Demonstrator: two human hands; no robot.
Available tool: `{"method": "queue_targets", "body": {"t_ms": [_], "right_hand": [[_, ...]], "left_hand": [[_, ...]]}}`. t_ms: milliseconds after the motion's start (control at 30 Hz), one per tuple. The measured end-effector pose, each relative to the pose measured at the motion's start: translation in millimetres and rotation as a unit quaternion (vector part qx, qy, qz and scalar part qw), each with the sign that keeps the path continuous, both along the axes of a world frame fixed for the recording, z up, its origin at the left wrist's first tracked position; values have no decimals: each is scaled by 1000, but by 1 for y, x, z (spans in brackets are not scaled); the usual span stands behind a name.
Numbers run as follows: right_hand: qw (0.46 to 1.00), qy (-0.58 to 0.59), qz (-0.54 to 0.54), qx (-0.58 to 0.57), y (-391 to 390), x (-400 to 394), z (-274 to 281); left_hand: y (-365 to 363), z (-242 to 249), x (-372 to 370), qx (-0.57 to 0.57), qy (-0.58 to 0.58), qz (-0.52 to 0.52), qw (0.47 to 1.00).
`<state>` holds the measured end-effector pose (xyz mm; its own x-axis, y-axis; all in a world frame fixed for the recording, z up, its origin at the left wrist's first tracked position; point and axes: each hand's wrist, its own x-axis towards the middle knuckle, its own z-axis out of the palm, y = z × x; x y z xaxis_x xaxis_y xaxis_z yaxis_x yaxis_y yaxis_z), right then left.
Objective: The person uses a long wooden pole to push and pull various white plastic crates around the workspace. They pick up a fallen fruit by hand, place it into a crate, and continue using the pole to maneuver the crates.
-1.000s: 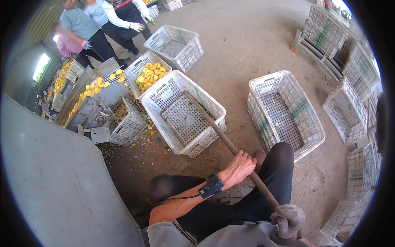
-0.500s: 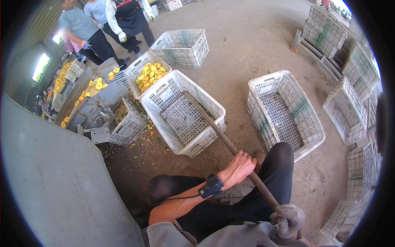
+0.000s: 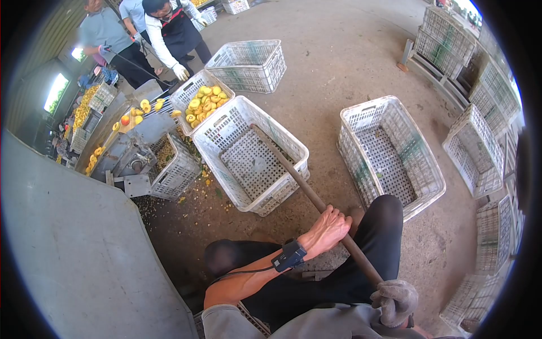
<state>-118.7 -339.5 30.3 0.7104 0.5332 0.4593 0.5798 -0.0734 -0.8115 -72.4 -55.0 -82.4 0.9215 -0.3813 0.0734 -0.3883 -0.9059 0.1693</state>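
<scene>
My bare left hand (image 3: 326, 230) is wrapped around the middle of a long wooden pole (image 3: 307, 192). At the pole's near end, by my lap, my gloved right hand (image 3: 394, 302) is closed on it. The pole slants away from me, and its far end is over a white plastic crate (image 3: 299, 148) with perforated sides. No fruit shows in that crate. Beyond it stands another crate (image 3: 182, 93) holding halved yellow fruit (image 3: 204, 106), placed at the end of a metal chute (image 3: 148, 121).
More white crates stand ahead (image 3: 248, 70), to the right (image 3: 389, 152) and along the right edge. A crate of scraps (image 3: 176, 164) sits under the machine. Grey sheet metal (image 3: 84, 237) fills the left. A co-worker in an apron (image 3: 180, 34) bends beside the chute; others stand behind.
The aproned co-worker has leaned down, a gloved hand now near the fruit crate. Fruit on the chute has shifted. Another person's hand has risen with a thin rod. My hands and pole stay put.
</scene>
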Motion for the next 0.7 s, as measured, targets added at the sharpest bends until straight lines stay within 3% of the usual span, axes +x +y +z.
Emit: {"method": "queue_targets", "body": {"t_ms": [700], "right_hand": [[993, 64, -77, -59, 7, 3, 21]], "left_hand": [[-3, 8, 6, -14, 19, 15, 1000]]}}
